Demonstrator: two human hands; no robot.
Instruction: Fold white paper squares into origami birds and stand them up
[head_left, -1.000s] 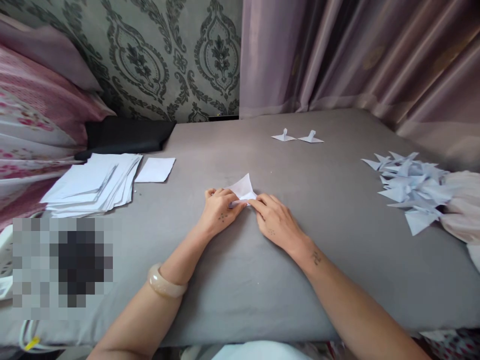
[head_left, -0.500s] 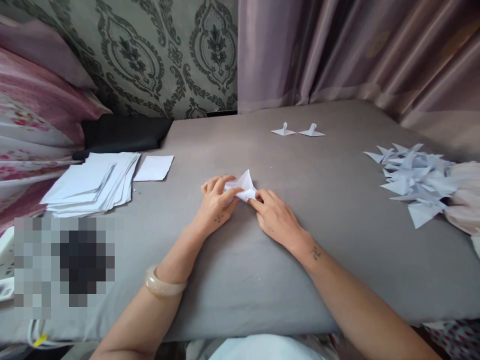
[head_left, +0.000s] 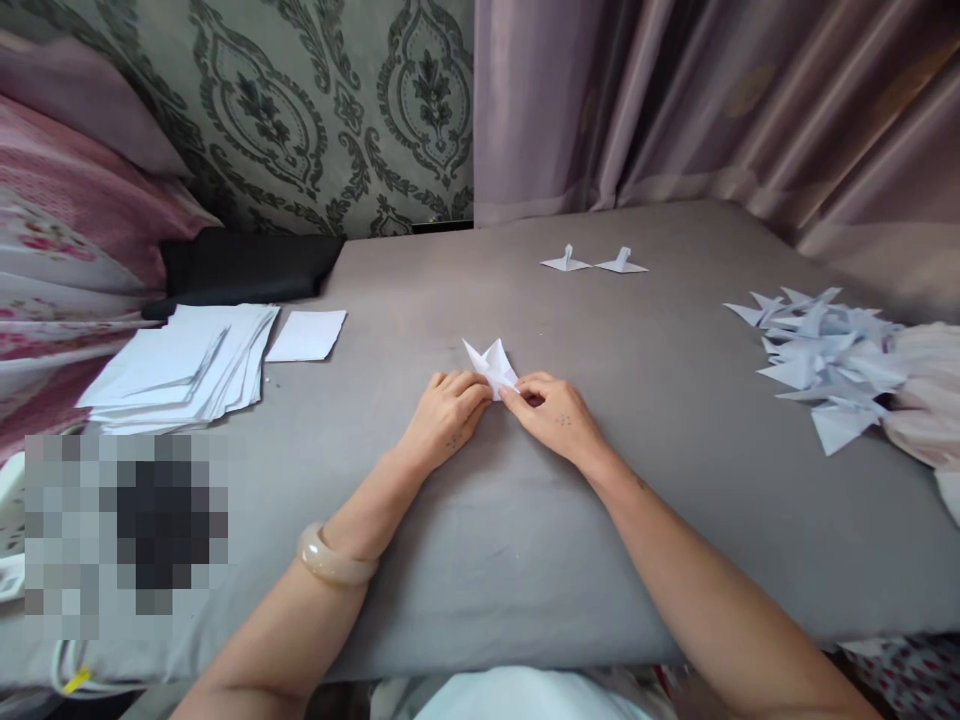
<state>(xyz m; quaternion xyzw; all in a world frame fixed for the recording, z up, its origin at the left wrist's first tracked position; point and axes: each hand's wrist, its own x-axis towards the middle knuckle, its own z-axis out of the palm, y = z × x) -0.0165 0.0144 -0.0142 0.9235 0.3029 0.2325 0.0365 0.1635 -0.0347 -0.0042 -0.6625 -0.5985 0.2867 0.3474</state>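
A partly folded piece of white paper [head_left: 495, 368] is held at the middle of the grey-covered table, two pointed flaps standing up from it. My left hand [head_left: 451, 412] grips its lower left edge, fingers curled and thumb pressed in. On the lower right corner, my right hand [head_left: 553, 412] pinches the paper between thumb and forefinger. The hands almost meet, and their fingers hide the paper's lower edge.
Stacked white sheets [head_left: 180, 365] lie at the left, with a small square pile [head_left: 307, 335] beside them. Behind is a folded black cloth [head_left: 251, 265]. Two folded paper pieces [head_left: 621, 262] stand at the back. Several more form a heap [head_left: 825, 345] at the right, against pale fabric [head_left: 930, 390].
My left hand has shifted down and right, its fingers now curled at the paper's lower edge. A left flap now shows upright. My right thumb and finger have closed on the right corner.
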